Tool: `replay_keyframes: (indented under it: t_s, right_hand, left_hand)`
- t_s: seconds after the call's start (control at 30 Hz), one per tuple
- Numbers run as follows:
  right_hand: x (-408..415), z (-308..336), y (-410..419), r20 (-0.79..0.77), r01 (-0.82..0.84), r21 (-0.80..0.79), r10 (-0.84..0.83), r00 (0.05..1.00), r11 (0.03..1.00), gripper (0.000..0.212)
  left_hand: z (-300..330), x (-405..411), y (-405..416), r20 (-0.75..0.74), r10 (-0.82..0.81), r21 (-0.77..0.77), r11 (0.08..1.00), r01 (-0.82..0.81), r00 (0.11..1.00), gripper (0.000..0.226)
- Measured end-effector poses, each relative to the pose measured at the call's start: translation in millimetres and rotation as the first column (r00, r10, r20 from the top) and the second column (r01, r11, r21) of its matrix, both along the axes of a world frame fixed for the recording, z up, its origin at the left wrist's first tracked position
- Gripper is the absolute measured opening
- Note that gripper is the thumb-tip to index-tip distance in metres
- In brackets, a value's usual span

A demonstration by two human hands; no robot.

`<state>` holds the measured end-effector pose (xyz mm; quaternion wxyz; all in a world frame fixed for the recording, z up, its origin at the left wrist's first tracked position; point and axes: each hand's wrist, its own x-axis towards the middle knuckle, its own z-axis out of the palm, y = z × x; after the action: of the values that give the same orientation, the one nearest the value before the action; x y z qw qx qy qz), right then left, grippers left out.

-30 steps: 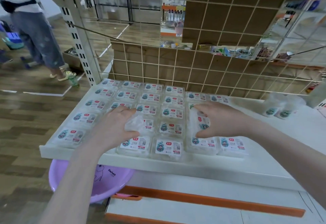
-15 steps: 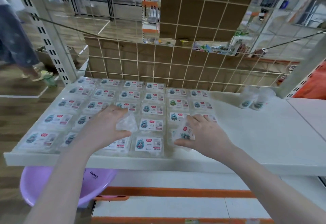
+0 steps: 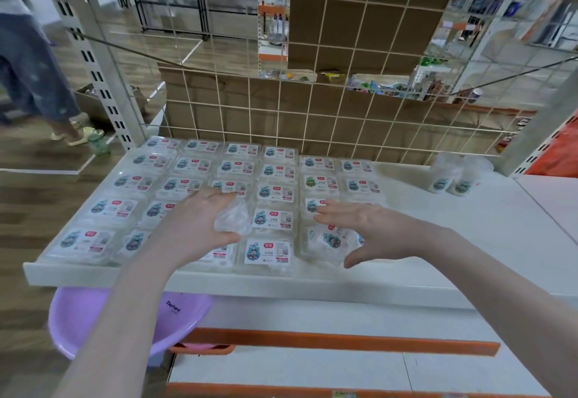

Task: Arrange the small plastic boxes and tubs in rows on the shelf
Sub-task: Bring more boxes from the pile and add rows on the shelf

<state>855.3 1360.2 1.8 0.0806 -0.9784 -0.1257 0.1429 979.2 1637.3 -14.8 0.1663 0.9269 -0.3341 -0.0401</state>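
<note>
Left hand (image 3: 194, 228) grips crumpled clear plastic wrap (image 3: 234, 219), kept off grid | right hand (image 3: 372, 228) open above clear labelled plastic box (image 3: 330, 242) at white shelf (image 3: 469, 241) front, we judge just seated.

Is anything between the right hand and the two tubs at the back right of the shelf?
Nothing visible. Only bare shelf lies between the open right hand and the two tubs.
</note>
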Motion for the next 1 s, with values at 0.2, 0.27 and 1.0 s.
replay_keyframes:
  t_s: [0.2, 0.27, 1.0]
  right_hand:
    - [4.1, 2.6, 5.0, 0.060, -0.008, -0.063, 0.011, 0.998, 0.998, 0.077]
    - [3.1, 6.4, 9.6, 0.139, 0.041, -0.119, -0.025, 0.990, 0.992, 0.074]
    - [-42.0, -32.3, 70.6, 0.357, 0.329, -0.107, -0.273, 0.893, 0.938, 0.065]
  left_hand:
    - [-0.2, -3.3, 3.4, -0.008, 0.005, -0.001, 1.000, -0.005, 1.000, 0.075]
    - [0.2, -4.1, 3.1, -0.001, 0.001, -0.003, 1.000, -0.001, 1.000, 0.074]
    - [-2.1, -3.2, -9.0, -0.001, -0.085, -0.064, 0.994, 0.085, 0.996, 0.075]
